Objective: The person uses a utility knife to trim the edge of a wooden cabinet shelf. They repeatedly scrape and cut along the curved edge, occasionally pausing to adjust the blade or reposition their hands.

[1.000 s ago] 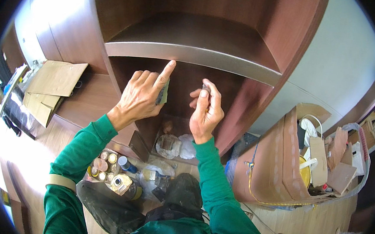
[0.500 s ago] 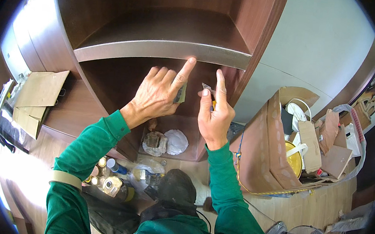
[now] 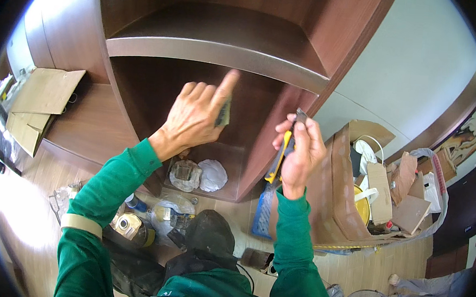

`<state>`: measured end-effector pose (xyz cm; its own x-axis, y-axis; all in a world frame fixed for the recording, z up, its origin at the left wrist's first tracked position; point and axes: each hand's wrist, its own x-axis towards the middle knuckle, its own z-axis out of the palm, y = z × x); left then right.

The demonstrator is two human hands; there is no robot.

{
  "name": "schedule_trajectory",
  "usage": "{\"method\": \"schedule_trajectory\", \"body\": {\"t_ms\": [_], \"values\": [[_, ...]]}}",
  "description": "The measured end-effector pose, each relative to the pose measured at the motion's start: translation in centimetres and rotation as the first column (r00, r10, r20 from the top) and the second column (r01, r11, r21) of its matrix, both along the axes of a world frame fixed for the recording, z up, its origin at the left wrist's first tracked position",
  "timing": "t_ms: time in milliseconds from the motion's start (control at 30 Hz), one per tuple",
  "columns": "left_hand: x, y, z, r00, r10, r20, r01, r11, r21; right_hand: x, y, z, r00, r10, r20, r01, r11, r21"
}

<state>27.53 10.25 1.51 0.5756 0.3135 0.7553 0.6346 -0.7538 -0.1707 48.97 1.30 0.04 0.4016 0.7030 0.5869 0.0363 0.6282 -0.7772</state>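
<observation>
My left hand (image 3: pixel 196 115) is raised in front of a dark brown wooden cabinet (image 3: pixel 164 16), index finger pointing up toward the front edge of the shelf (image 3: pixel 211 53). It pinches a small dark pad-like piece (image 3: pixel 224 113) between thumb and fingers. My right hand (image 3: pixel 298 150) is closed around a yellow and black utility knife (image 3: pixel 279 157), blade end up, beside the cabinet's right side panel (image 3: pixel 283 129). Both sleeves are green.
Inside the cabinet's bottom lie crumpled plastic bags (image 3: pixel 197 174). Cans and bottles (image 3: pixel 133 224) stand on the wooden floor by my knees. A cardboard box (image 3: pixel 357 184) full of scraps and tools sits at right. Flattened cardboard (image 3: pixel 43 96) lies at left.
The view has swung, so the cabinet sits more to the left. My right hand has moved right, away from the left hand, to the side panel. The left hand stays raised.
</observation>
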Motion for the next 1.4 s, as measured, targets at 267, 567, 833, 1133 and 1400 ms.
{"method": "schedule_trajectory", "body": {"t_ms": [267,567,833,1133,1400], "values": [[-7.0,-4.8,-4.4,0.995,0.059,0.083,-0.039,0.973,-0.226,-1.8,5.7,-0.5,0.976,-0.039,-0.215,0.075,0.984,0.160],[-14.7,-12.0,-10.5,0.940,0.335,0.066,-0.230,0.765,-0.601,-2.6,7.2,-0.1,0.958,-0.077,-0.276,0.142,0.964,0.225],[-17.7,-17.7,-14.1,0.806,0.591,0.034,-0.331,0.497,-0.802,-2.7,7.9,-0.3,0.959,-0.114,-0.260,0.183,0.949,0.258],[-18.3,-21.2,-17.3,0.762,0.647,0.036,-0.343,0.450,-0.824,-2.5,8.7,-0.7,0.966,-0.162,-0.200,0.220,0.923,0.315],[-18.5,-21.7,-18.1,0.758,0.652,0.018,-0.381,0.464,-0.800,-2.8,8.6,-0.7,0.957,-0.147,-0.251,0.221,0.929,0.296]]}}
